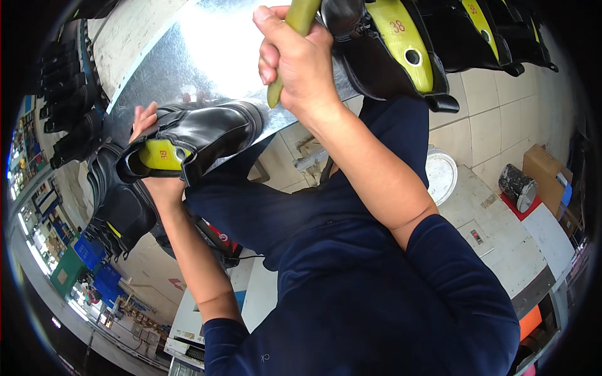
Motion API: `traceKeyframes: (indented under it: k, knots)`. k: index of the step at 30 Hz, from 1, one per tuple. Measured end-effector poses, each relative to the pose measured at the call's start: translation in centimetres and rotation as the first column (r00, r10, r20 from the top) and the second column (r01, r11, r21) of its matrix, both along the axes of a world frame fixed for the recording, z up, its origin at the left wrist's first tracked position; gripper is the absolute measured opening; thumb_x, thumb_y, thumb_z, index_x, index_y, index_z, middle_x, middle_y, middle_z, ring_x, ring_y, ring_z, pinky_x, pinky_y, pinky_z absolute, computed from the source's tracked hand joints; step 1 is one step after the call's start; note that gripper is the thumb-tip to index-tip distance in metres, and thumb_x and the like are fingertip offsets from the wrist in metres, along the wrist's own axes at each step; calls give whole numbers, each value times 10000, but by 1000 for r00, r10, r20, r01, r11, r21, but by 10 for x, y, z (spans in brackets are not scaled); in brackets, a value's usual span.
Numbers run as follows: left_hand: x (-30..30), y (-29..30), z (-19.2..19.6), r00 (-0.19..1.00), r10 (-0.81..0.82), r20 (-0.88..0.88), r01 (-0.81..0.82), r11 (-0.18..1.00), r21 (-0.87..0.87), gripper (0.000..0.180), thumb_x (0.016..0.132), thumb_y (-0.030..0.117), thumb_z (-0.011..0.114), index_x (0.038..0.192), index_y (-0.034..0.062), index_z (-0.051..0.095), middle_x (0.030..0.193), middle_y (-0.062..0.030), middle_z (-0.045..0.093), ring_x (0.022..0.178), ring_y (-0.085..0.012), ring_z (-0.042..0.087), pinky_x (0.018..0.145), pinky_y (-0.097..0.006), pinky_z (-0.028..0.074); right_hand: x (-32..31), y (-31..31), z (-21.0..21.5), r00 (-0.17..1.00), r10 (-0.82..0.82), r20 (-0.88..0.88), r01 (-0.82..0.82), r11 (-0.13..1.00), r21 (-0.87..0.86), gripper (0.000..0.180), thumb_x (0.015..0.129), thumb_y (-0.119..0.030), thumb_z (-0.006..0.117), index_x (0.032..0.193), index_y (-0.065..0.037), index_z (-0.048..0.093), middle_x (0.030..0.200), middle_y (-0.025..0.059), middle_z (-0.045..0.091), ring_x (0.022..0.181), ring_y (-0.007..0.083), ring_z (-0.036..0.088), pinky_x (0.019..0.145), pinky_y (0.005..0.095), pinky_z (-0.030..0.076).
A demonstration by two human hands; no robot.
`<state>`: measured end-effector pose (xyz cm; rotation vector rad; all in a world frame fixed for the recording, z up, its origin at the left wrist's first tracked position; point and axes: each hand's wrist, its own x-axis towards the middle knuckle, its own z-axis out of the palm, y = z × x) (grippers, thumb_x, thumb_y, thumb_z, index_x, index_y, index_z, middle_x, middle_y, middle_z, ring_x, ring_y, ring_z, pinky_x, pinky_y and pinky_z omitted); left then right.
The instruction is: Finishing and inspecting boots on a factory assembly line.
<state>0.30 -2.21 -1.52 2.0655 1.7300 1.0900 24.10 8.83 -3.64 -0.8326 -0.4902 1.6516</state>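
Observation:
My left hand (143,120) is wrapped around a black leather boot (219,130) from its far side and below, with some fingers hidden behind it. The boot lies tilted over the edge of a shiny metal sheet (150,81), toe to the right. In its opening shows a yellow-green last (162,158) with a round hole. Above and to the right, my right hand (300,62) is closed round a long olive-green piece (303,15) with a tapering lower end; its upper end leaves the picture, and its kind I cannot tell. That lower end hangs close above the boot's toe.
More black boots (370,69) with yellow-green lasts stand at the upper right. Others (122,207) are at the left, below a rack of dark shoes (72,125). A white bucket lid (441,175), a stained can (518,188) and a cardboard box (544,169) are at the right.

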Motion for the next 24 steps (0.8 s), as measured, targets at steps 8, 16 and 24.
traceKeyframes:
  k: [8, 16, 24]
  knots:
    - [45, -48, -7, 897, 441, -25, -435, 892, 124, 623, 677, 236, 992, 1137, -55, 687, 1050, -124, 745, 914, -212, 704, 860, -337, 552, 1, -12, -2, 994, 89, -57, -88, 996, 14, 323, 981, -296, 711, 1067, 0, 614, 615, 21, 489, 479, 120, 486, 469, 279, 419]
    - [22, -60, 14, 905, 416, 83, -354, 848, -395, 525, 655, 146, 990, 1036, -62, 695, 978, -97, 749, 849, -204, 706, 840, -327, 564, -16, 16, 3, 964, 51, -262, -38, 998, 52, 330, 974, -302, 725, 1040, -14, 576, 601, 26, 505, 437, 124, 461, 437, 285, 410]
    - [30, -57, 16, 866, 474, 158, -327, 777, -538, 461, 732, 124, 939, 1077, -64, 698, 1020, -92, 744, 946, -185, 692, 883, -321, 551, -39, 35, 2, 956, 101, -275, -78, 993, 93, 334, 949, -313, 753, 1030, -35, 588, 606, 16, 511, 445, 110, 478, 429, 274, 407]
